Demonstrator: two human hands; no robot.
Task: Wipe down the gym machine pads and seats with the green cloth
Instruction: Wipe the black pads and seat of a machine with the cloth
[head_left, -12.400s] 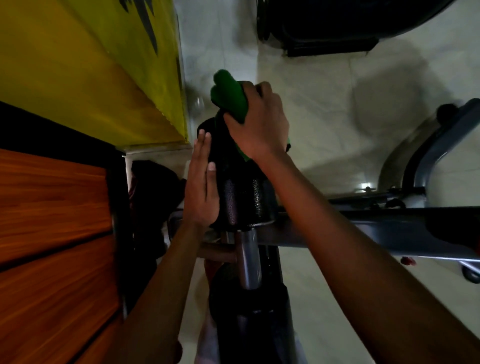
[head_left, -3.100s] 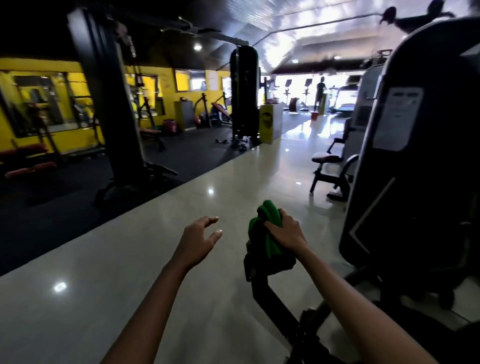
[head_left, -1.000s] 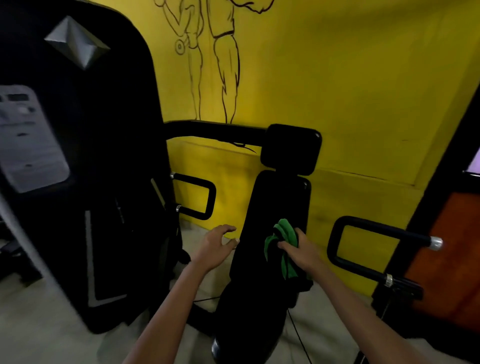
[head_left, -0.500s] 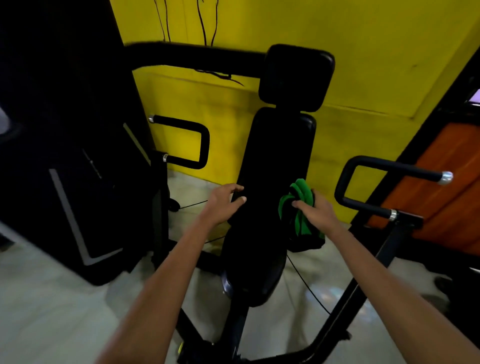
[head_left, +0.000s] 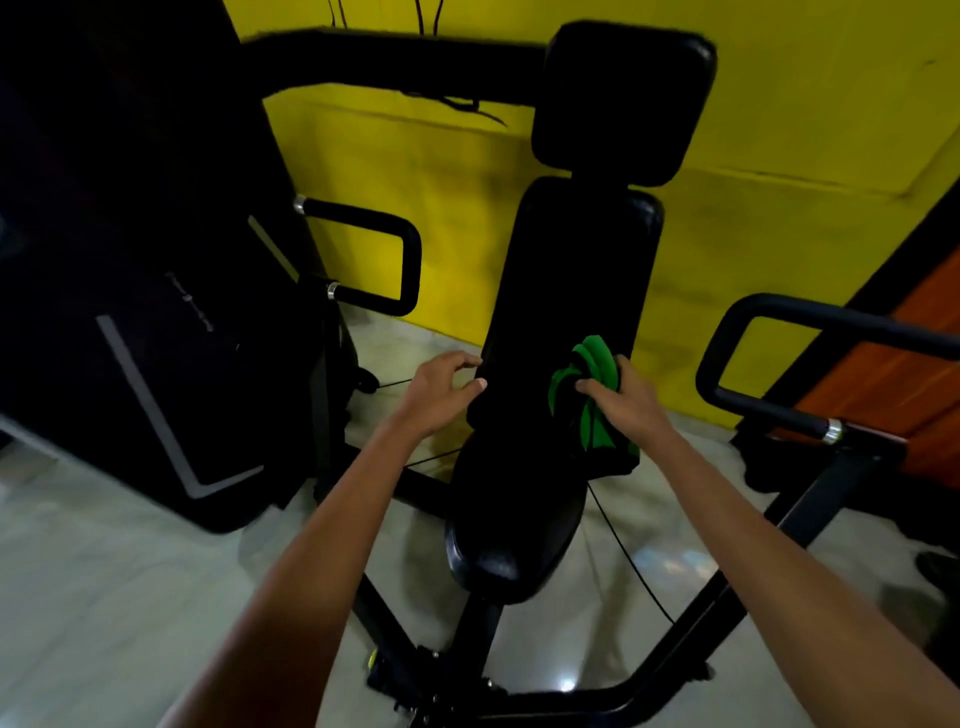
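A black gym machine stands against the yellow wall, with a square head pad (head_left: 626, 98), a long back pad (head_left: 571, 280) and a seat (head_left: 511, 525) below it. My right hand (head_left: 626, 402) grips the bunched green cloth (head_left: 589, 395) against the lower right of the back pad. My left hand (head_left: 441, 392) is at the back pad's left edge, fingers loosely curled, thumb touching the pad.
Black loop handles stick out on the left (head_left: 387, 260) and right (head_left: 779, 364) of the seat. A tall black weight-stack housing (head_left: 156, 312) stands on the left. A thin cable (head_left: 631, 566) runs over the pale tiled floor (head_left: 104, 597). Orange wood panelling (head_left: 904, 374) is at right.
My view has tilted down and closer to the machine. My right hand with the cloth has shifted from the pad's right edge further onto the back pad; my left hand stays at its left edge.
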